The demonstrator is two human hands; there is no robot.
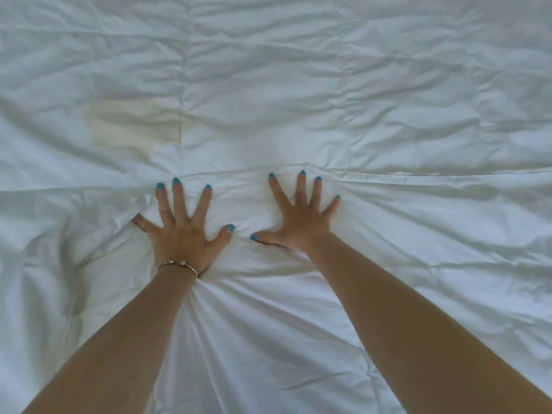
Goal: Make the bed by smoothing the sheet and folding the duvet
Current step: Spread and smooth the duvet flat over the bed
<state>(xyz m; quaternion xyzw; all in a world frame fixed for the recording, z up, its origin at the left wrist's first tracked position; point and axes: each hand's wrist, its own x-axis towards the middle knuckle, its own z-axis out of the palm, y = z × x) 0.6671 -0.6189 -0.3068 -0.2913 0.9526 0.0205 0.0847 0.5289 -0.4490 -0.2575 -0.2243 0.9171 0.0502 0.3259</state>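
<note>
Your forearms reach out over the white duvet, which fills the view, folded edge crossing just beyond your fingertips. Left hand and right hand press flat, fingers spread, grasping nothing. Many wrinkles remain; smoothing looks unfinished.

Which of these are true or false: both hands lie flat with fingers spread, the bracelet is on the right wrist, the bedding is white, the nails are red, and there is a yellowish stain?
1. Both the left hand and the right hand press flat on the bedding, fingers spread. True.
2. The bracelet is on the right wrist. False: it is on the left wrist.
3. The bedding is white. True.
4. The nails are red. False: they are teal.
5. A yellowish stain lies beyond the left hand. True.
</note>
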